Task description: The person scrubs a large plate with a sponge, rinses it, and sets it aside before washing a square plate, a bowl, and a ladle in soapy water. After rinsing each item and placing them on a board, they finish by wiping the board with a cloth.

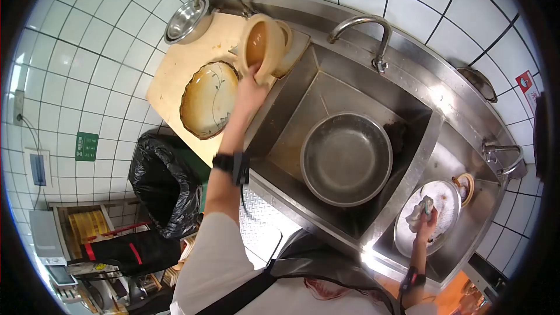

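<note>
A white tiled wall (87,52) wraps the room behind a steel sink (290,105) that runs across the frame. At upper left, a wooden board (172,79) carries a patterned plate (209,99). Just above the board, the left hand (249,90) grips the rim of a tan bowl (262,44) tipped on its side. A wide metal basin (346,158) sits in the middle sink. At lower right, the right hand (427,221) is closed on what looks like a cloth (419,210), pressed to a round metal tray (408,242). A black bin bag (163,186) hangs at lower left.

Left hand (249,92) grips a tan bowl (261,44) above the wooden board (175,76); right hand (427,226) holds a cloth (420,210) on a plate (448,213)
</note>
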A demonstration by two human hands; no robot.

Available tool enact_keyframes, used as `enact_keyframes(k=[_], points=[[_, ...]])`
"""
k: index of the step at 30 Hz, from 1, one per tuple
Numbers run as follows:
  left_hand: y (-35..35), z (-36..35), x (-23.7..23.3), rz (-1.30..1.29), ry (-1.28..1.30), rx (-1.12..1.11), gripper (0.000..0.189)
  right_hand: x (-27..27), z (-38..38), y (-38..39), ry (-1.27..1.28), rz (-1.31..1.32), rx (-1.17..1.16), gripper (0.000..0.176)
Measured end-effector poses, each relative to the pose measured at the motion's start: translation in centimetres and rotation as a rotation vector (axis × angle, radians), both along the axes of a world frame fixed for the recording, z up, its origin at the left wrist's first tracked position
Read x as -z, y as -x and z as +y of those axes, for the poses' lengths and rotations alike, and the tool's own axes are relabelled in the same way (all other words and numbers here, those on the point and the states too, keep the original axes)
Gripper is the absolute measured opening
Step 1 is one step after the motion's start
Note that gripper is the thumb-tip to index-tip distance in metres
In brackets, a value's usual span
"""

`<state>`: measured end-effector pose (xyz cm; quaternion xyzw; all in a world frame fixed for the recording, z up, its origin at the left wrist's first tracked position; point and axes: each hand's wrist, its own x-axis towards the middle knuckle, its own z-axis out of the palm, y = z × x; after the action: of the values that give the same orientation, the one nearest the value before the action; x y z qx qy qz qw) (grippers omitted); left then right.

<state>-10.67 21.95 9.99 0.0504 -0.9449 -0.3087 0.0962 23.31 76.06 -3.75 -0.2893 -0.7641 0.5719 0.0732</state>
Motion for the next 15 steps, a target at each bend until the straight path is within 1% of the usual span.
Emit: enact_keyframes(k=[1,2,4,5,8,9,10,11,12,14,15], points=[[1.5,-0.7,-0.5,0.117,0.162,0.030,0.052,0.3,-0.1,0.0,0.018,0.031,0.016,0.036],[2.9,-1.3,-0.8,0.120,0.159,0.032,0.052,0.5,0.0,0.1,0.034,0.062,0.034,0.037],[5.4,-2.2,-1.1,-0.173,0.417,-0.079,0.056,-0.1,-0.3,0.3,0.005,0.026,0.019,0.037],[6.3,-2.5,-0.8,-0.171,0.410,-0.070,0.056,-0.3,-0.2,0.2,-0.018,-0.013,0.002,0.038],[8.3,-3.6,1.2,-0.227,0.458,-0.062,0.061,-0.1,0.3,-0.7,-0.025,0.020,-0.029,0.040],[9.1,-4.0,1.8,-0.213,0.459,-0.058,0.062,-0.2,0.5,-1.0,-0.082,-0.051,0.003,0.041],[9.8,-4.7,2.5,-0.199,0.461,-0.055,0.063,0.0,0.7,-1.3,-0.086,-0.057,0.008,0.041],[10.5,-5.4,3.0,-0.207,0.452,-0.050,0.062,0.3,0.9,-1.6,-0.083,0.018,0.022,0.040],[10.5,-5.7,2.7,-0.210,0.451,-0.044,0.062,0.4,1.0,-1.8,-0.078,0.092,0.037,0.038],[10.6,-5.9,2.1,-0.236,0.471,-0.083,0.065,0.6,1.4,-2.4,-0.073,0.060,0.049,0.040],[10.6,-5.8,1.6,-0.269,0.482,-0.085,0.071,0.5,1.5,-2.3,-0.065,0.033,0.053,0.042]])
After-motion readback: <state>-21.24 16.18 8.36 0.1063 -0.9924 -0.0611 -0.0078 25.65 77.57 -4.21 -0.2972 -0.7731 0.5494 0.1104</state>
